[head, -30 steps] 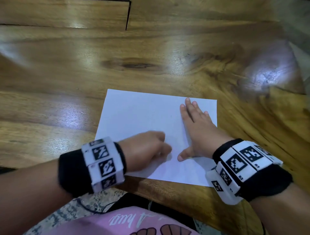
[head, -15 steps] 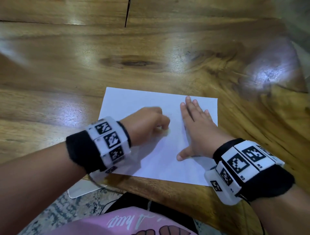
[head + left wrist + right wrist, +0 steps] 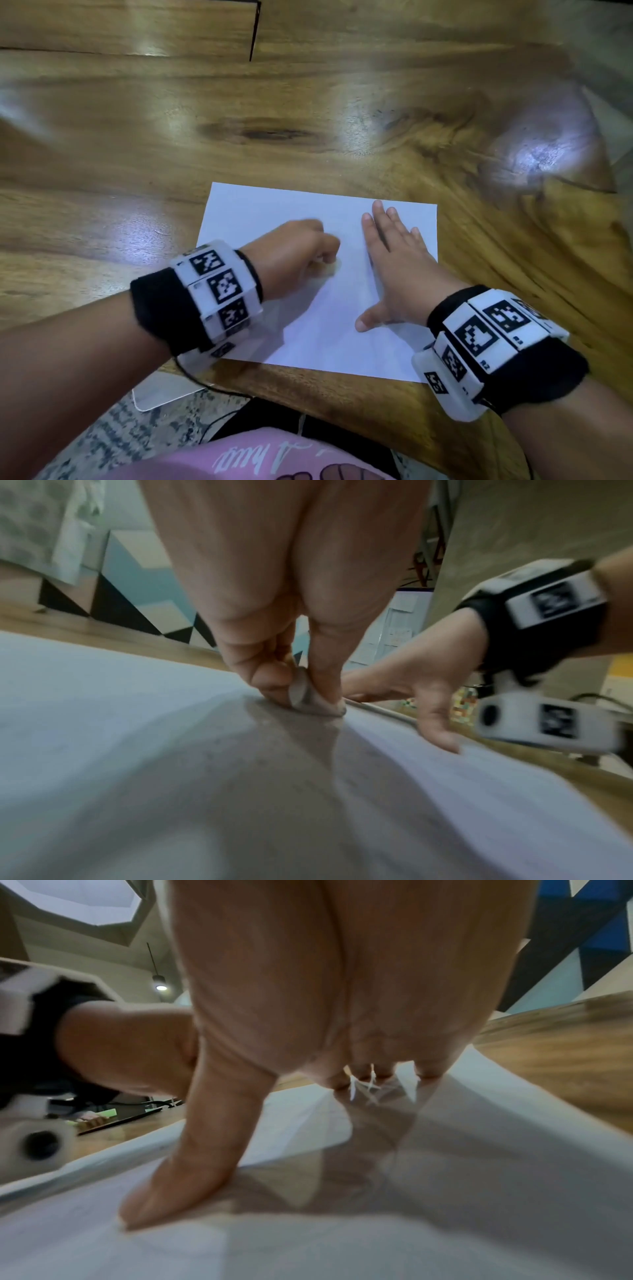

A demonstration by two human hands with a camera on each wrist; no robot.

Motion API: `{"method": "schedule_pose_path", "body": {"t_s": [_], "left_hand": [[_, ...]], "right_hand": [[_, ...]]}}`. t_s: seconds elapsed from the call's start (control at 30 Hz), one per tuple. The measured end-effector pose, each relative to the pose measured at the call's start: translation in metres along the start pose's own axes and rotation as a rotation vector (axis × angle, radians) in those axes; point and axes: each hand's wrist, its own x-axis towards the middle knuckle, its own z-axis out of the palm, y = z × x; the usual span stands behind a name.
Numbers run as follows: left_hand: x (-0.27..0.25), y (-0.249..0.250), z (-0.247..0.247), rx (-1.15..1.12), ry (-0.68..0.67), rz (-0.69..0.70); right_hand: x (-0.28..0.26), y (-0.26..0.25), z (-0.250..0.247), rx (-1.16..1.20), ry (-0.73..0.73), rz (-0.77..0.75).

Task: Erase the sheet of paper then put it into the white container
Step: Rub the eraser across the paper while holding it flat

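Note:
A white sheet of paper (image 3: 274, 212) lies flat on the wooden table (image 3: 308, 102) near its front edge. My left hand (image 3: 301, 253) is curled over the sheet's middle and pinches a small pale eraser (image 3: 303, 696) between thumb and fingers, its tip pressed on the paper (image 3: 137, 750). My right hand (image 3: 394, 260) lies flat on the right half of the sheet, fingers straight and thumb spread, holding it down. In the right wrist view the thumb and fingertips (image 3: 424, 1069) press on the paper (image 3: 479, 1177). The white container is partly seen below the table edge (image 3: 154, 394).
The table's front edge runs just below the sheet, with speckled floor (image 3: 113, 431) and my pink shirt (image 3: 274, 459) beneath it. A dark seam (image 3: 254, 31) splits the boards at the far side. A cable (image 3: 205, 387) hangs from my left wristband.
My left hand with the eraser moved up the sheet from its lower part to its middle. My right hand stayed flat in the same place.

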Motion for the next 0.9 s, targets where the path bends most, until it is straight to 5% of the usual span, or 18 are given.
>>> {"method": "schedule_pose_path", "body": {"t_s": [0.17, 0.47, 0.7, 0.9], "left_hand": [[-0.042, 0.004, 0.018, 0.047, -0.214, 0.03], [0.01, 0.019, 0.002, 0.035, -0.081, 0.008], [-0.023, 0.023, 0.013, -0.013, -0.307, 0.046], [0.019, 0.029, 0.0, 0.057, -0.115, 0.032]], "right_hand": [[0.0, 0.001, 0.0, 0.004, 0.001, -0.003], [0.001, 0.0, 0.0, 0.002, 0.009, -0.001], [0.0, -0.001, 0.0, 0.026, 0.011, 0.006], [0.002, 0.0, 0.001, 0.042, 0.03, -0.005]]}}
